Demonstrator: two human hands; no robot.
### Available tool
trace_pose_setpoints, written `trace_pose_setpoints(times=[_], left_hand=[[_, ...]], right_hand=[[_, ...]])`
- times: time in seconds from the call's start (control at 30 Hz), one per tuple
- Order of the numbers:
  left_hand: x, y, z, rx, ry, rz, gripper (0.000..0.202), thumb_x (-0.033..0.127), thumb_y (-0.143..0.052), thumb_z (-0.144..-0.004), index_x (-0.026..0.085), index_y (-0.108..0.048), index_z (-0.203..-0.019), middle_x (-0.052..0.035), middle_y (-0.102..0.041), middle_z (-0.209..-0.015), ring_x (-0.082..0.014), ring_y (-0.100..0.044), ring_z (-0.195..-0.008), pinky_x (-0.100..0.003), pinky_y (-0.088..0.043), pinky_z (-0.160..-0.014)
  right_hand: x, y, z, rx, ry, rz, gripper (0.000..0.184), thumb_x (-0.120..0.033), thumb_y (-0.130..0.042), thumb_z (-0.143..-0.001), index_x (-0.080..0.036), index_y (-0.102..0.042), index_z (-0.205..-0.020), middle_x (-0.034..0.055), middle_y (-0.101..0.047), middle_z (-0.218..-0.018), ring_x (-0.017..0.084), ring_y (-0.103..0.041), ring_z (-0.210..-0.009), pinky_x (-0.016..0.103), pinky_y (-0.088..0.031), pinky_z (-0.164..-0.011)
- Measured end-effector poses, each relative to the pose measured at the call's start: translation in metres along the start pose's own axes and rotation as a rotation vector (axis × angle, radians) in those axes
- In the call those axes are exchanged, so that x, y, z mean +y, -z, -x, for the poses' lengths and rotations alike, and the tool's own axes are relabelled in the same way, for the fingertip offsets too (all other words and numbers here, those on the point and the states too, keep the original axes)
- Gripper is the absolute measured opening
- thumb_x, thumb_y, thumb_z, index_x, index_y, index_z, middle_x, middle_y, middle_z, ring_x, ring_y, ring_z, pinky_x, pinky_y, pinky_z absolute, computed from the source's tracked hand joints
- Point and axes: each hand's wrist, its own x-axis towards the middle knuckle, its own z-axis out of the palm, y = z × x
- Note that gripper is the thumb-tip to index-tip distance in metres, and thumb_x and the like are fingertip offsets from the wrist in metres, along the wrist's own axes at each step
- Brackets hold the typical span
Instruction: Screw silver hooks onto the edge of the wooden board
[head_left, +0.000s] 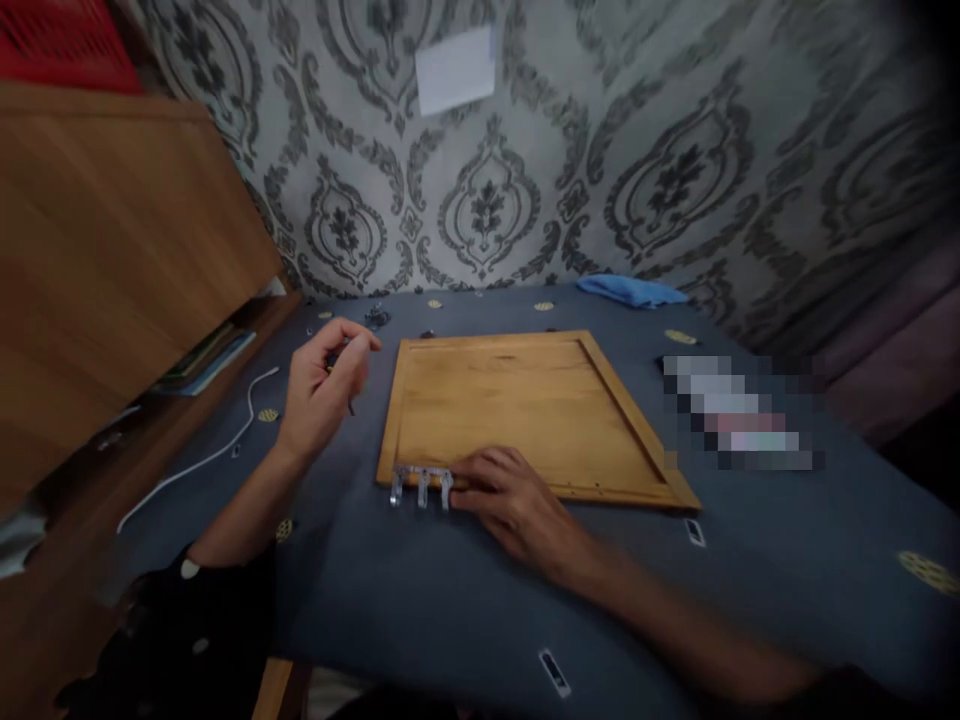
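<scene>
A wooden panel (pixel 495 400) with a raised frame lies flat on the dark blue cloth. Along its near left edge sits a shiny metal hook rack (pixel 424 485), its several prongs hanging over the edge toward me. The thumb and fingers of my right hand (pixel 517 505) grip the rack's right end against the panel. Raised just left of the panel, my left hand (pixel 322 385) is closed, with thumb and fingers pinched together. Small dark bits show between its fingers, but I cannot make out what they are.
Behind the panel lie a small dark bundle (pixel 377 317) and a blue cloth (pixel 632 291). A pixelated object (pixel 739 412) rests at the right. A white cable (pixel 202 462) runs along the left beside a wooden cabinet (pixel 112 260). The patterned wall (pixel 487 200) stands behind.
</scene>
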Motion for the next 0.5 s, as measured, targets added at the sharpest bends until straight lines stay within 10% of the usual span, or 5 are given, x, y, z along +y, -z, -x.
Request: trace_pose_setpoints(times=[0.27, 0.5], left_hand=[[-0.041, -0.01, -0.031, 0.139, -0.073, 0.024, 0.035, 0.056, -0.046, -0.097, 0.024, -0.045, -0.082, 0.0102, -0.022, -0.054, -0.0103, -0.023, -0.044, -0.02, -0.027, -0.043], [-0.062, -0.067, -0.017, -0.444, -0.28, -0.318, 0.026, 0.038, -0.047, -0.099, 0.021, -0.055, -0.08, -0.0032, -0.06, -0.08, -0.0191, -0.055, -0.081, -0.035, -0.048, -0.083]], right_hand=[[-0.001, 0.0, -0.001, 0.048, -0.001, -0.021, 0.026, -0.008, -0.053, -0.096, -0.023, -0.073, -0.101, 0.0061, -0.072, -0.108, 0.019, -0.06, -0.097, 0.035, -0.049, -0.084], [-0.003, 0.002, 0.0, -0.02, -0.044, -0.005, 0.028, -0.007, -0.053, -0.096, -0.024, -0.074, -0.106, 0.0075, -0.072, -0.11, 0.02, -0.061, -0.098, 0.037, -0.051, -0.084]])
